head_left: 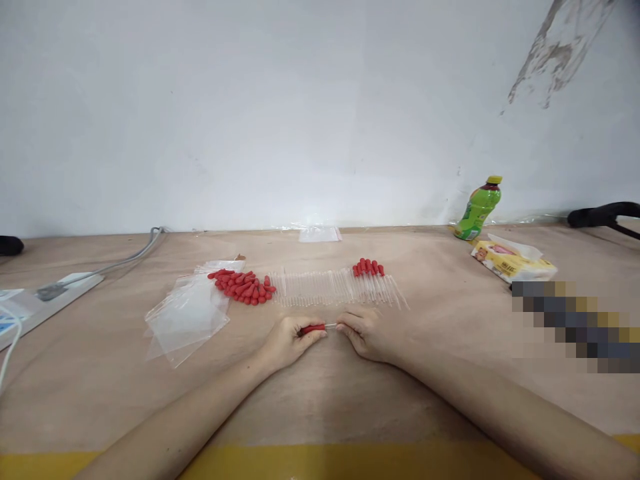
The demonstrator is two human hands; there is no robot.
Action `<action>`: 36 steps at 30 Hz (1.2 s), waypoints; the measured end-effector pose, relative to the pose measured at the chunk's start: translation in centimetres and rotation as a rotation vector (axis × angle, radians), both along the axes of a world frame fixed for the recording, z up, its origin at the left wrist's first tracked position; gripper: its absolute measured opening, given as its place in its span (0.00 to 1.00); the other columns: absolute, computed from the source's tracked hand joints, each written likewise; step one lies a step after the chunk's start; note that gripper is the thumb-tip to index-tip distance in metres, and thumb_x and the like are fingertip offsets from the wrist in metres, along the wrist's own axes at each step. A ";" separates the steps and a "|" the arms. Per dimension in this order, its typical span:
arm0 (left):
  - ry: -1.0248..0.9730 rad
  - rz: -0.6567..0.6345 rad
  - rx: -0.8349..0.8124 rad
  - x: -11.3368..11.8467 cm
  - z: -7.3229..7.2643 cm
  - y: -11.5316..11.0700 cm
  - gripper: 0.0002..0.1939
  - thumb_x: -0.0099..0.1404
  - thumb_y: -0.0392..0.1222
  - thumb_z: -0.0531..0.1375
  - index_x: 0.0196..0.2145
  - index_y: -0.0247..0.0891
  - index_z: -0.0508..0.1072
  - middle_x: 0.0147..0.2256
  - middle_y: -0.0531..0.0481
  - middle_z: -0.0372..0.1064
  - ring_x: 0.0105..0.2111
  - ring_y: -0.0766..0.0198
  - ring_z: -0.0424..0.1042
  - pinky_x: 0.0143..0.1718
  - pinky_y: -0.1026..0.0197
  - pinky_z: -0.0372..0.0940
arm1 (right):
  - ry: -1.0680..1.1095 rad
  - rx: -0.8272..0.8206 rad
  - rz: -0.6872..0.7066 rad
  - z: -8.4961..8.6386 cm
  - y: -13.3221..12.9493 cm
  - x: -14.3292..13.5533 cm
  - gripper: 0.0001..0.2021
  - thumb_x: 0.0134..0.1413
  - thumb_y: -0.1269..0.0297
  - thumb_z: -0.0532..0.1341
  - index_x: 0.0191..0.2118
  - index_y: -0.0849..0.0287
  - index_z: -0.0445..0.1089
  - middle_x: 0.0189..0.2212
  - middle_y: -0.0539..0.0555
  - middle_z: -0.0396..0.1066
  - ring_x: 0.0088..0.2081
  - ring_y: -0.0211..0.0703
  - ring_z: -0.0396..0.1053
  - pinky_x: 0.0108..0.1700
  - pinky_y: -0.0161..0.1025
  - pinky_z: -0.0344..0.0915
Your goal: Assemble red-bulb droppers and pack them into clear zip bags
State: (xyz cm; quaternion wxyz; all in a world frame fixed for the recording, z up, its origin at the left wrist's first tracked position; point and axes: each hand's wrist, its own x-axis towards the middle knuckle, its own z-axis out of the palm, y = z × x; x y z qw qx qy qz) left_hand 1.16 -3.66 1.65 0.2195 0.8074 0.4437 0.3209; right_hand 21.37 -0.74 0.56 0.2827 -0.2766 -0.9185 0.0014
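Note:
Near the middle of the table, my left hand (290,341) pinches a red rubber bulb (314,328). Facing it, my right hand (364,332) is closed on a clear thin tube (331,326), whose end meets the bulb between the two hands. Beyond them lies a row of clear tubes (313,288). Loose red bulbs (245,287) are heaped at the row's left end. At its right end, several tubes carry red bulbs (369,267) on their far ends.
Clear plastic bags (187,317) lie left of the bulbs. A power strip (75,287) with cables sits far left. On the right are a green bottle (479,210) and a tissue pack (513,261). A white wall (310,120) borders the table's back edge.

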 end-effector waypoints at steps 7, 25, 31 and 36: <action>0.034 -0.017 0.061 -0.1 -0.1 0.1 0.10 0.60 0.42 0.55 0.35 0.37 0.75 0.28 0.50 0.73 0.25 0.66 0.69 0.28 0.66 0.61 | -0.055 -0.036 -0.045 0.1 -0.1 -0.2 0.12 0.57 0.66 0.49 0.30 0.60 0.68 0.25 0.53 0.67 0.25 0.36 0.61 0.27 0.33 0.53; -0.053 0.059 0.074 -0.2 -0.3 0.6 0.19 0.58 0.43 0.58 0.47 0.38 0.65 0.36 0.48 0.70 0.28 0.67 0.68 0.32 0.63 0.65 | -0.029 -0.413 -0.002 3.8 0.9 0.9 0.10 0.52 0.67 0.53 0.24 0.60 0.68 0.21 0.50 0.69 0.22 0.35 0.61 0.25 0.31 0.54; 0.020 0.080 0.089 -0.4 -0.6 0.9 0.11 0.57 0.41 0.57 0.39 0.37 0.69 0.29 0.51 0.63 0.24 0.70 0.62 0.25 0.66 0.61 | 0.301 -0.447 -0.549 4.9 6.3 7.3 0.15 0.48 0.55 0.54 0.27 0.62 0.70 0.23 0.52 0.69 0.26 0.38 0.64 0.26 0.32 0.56; 0.106 0.021 0.079 -0.2 -0.2 0.7 0.08 0.60 0.40 0.53 0.31 0.36 0.71 0.28 0.50 0.63 0.25 0.68 0.62 0.27 0.66 0.60 | 0.199 -0.512 -0.918 2.0 9.0 10.5 0.16 0.44 0.53 0.56 0.18 0.61 0.65 0.17 0.53 0.65 0.23 0.39 0.63 0.23 0.33 0.53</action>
